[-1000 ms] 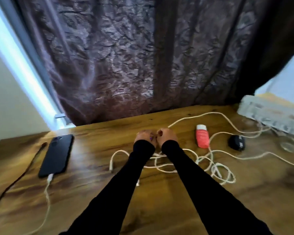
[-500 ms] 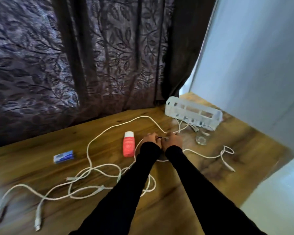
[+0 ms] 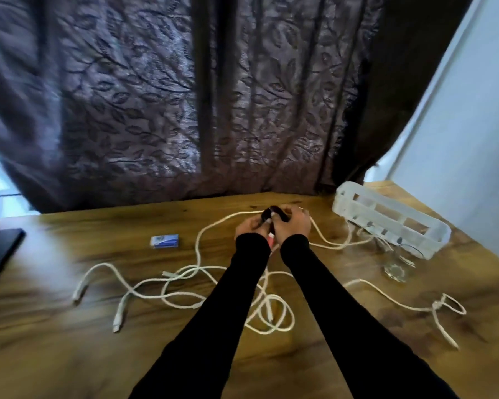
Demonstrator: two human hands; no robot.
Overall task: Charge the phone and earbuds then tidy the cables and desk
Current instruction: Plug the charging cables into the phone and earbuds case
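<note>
Together, both hands, left (image 3: 252,226) and right (image 3: 293,224), curl around a small black case (image 3: 275,216).

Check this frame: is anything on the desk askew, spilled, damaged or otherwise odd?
Nothing looks spilled or broken. The white cables sprawl in tangled, overlapping loops across the wooden desk, one end knotted at the right. The white basket sits skewed by the corner. Both hands, left and right, hold a small dark object, too blurred to identify.
</note>
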